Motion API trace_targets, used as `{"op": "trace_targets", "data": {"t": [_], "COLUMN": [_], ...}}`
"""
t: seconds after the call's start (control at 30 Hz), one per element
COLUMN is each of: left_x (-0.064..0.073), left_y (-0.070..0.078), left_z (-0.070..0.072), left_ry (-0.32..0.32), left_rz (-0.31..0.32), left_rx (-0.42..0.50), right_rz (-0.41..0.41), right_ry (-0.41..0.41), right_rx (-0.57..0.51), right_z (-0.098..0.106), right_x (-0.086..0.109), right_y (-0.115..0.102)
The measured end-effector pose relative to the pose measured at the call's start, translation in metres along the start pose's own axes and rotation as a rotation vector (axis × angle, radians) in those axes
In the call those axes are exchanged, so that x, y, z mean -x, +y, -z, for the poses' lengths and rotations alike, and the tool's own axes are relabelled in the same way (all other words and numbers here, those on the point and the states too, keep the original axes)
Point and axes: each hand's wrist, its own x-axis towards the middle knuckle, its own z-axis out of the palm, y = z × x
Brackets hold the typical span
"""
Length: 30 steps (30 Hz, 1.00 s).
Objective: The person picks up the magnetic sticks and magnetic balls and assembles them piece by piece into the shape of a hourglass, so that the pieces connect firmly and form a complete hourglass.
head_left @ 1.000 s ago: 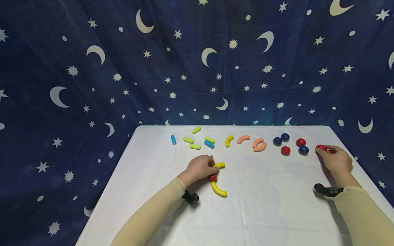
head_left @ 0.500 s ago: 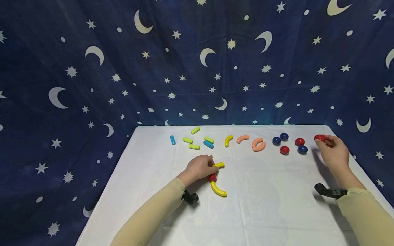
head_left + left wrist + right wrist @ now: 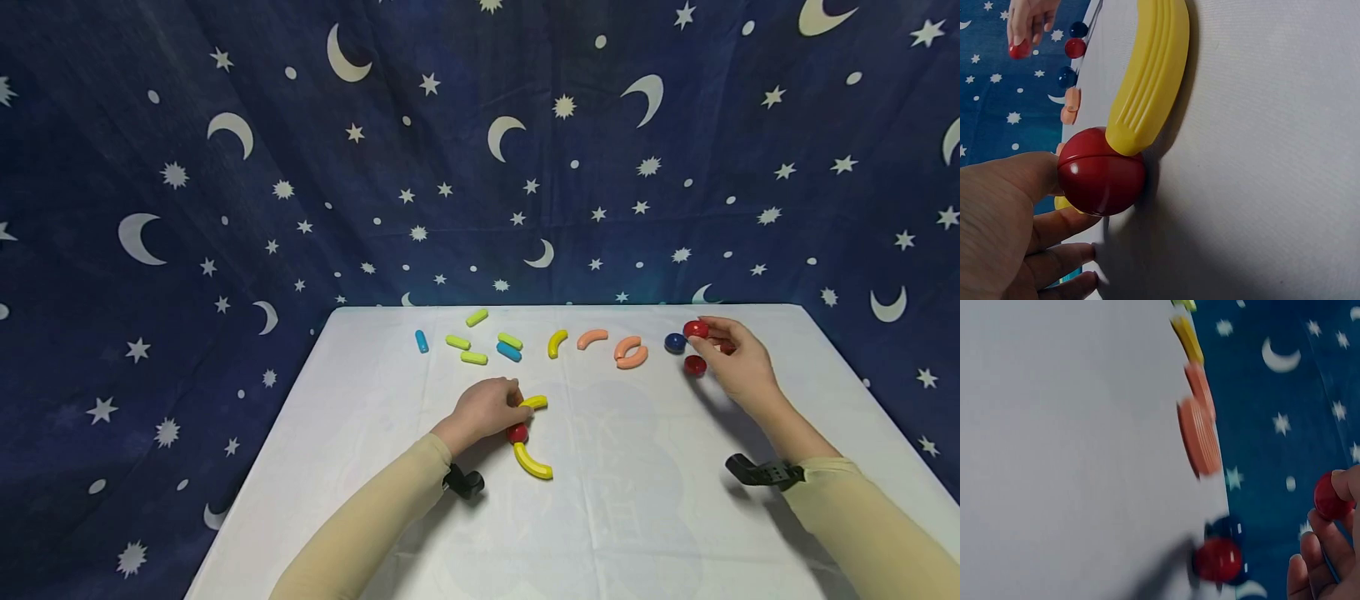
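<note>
My left hand [image 3: 489, 410] pinches a glossy red round piece [image 3: 1101, 172] between thumb and finger, low at the middle of the table. One end of a yellow curved, grooved piece [image 3: 1150, 75] meets that red piece. In the head view the yellow curved piece [image 3: 533, 463] lies toward the near side, and another yellow curved piece [image 3: 536, 402] shows just past the fingers. My right hand [image 3: 738, 362] holds a second red round piece [image 3: 696, 329] by thumb and fingertips, raised above the back right. Beneath it sit a red round piece [image 3: 695, 365] and a dark blue round piece [image 3: 675, 342]; other round pieces are hidden by the hand.
Lime-green sticks [image 3: 474, 357] and blue sticks [image 3: 422, 341] lie at the back left. Beside them are a yellow curved piece [image 3: 557, 343] and several salmon curved pieces [image 3: 632, 358]. A dark starry cloth [image 3: 480, 167] hangs behind the white table [image 3: 637, 500].
My right hand has lifted the red round piece off the table at the far right and carried it left, over the other round pieces. My left hand has stayed in place.
</note>
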Motion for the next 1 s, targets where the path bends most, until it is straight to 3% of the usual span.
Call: {"op": "trace_targets", "data": {"t": [0.37,0.7,1.0], "left_x": [0.0,0.0,-0.001], "left_y": [0.0,0.0,0.001], "left_z": [0.0,0.002,0.001], "left_ry": [-0.003,-0.01,-0.013], "left_rz": [-0.001,0.002,0.008], "left_rx": [0.021,0.015,0.023], "right_rz": [0.15,0.154,0.166], "right_ry": [-0.214,-0.436,-0.542], "right_rx": [-0.001,-0.011,0.009], "right_z": [-0.047,-0.088,-0.115], "right_x": [0.009,0.021,0.033], "right_y": [-0.017,-0.028,-0.038]}}
